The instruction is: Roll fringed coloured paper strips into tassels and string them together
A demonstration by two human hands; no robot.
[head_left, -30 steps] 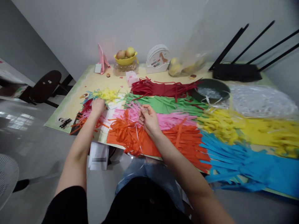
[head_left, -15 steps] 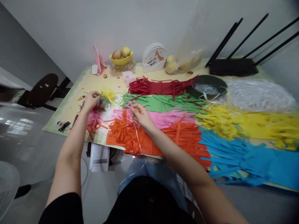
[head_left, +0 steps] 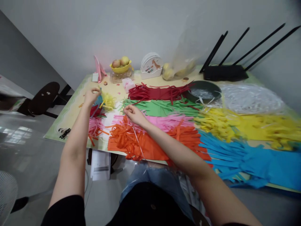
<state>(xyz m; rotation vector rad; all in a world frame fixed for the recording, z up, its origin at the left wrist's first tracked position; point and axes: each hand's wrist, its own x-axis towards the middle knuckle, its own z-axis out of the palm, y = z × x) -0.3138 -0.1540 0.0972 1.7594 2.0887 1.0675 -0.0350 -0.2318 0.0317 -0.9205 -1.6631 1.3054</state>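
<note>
My left hand (head_left: pixel 92 96) is over the left side of the table, its fingertips pinched together beside a small blue tassel (head_left: pixel 99 100) and a yellow tassel (head_left: pixel 108 101). Whatever lies in that pinch is hidden. Below it are a dark red tassel (head_left: pixel 95 111) and a pink tassel (head_left: pixel 94 125), partly behind my forearm. My right hand (head_left: pixel 134 114) is closed above the left ends of the green fringed sheet (head_left: pixel 162 106) and the pink fringed sheet (head_left: pixel 166 121). Anything between its fingertips is too small to make out. My right forearm crosses the orange fringed sheet (head_left: pixel 150 150), on which a thin white string (head_left: pixel 138 141) lies.
Farther back lies a dark red fringed sheet (head_left: pixel 160 93). Yellow (head_left: pixel 256 127) and blue (head_left: pixel 265 164) fringed sheets spread right, near a dark bowl (head_left: pixel 207 89) and white stringy material (head_left: pixel 251 98). A router (head_left: pixel 224 72), plate holder (head_left: pixel 151 70) and fruit basket (head_left: pixel 120 66) line the wall.
My right hand has moved left, off the pink fringe, and its fingers have drawn together. My left hand stays pinched near the blue tassel, and more of that tassel shows. The view has shifted slightly.
</note>
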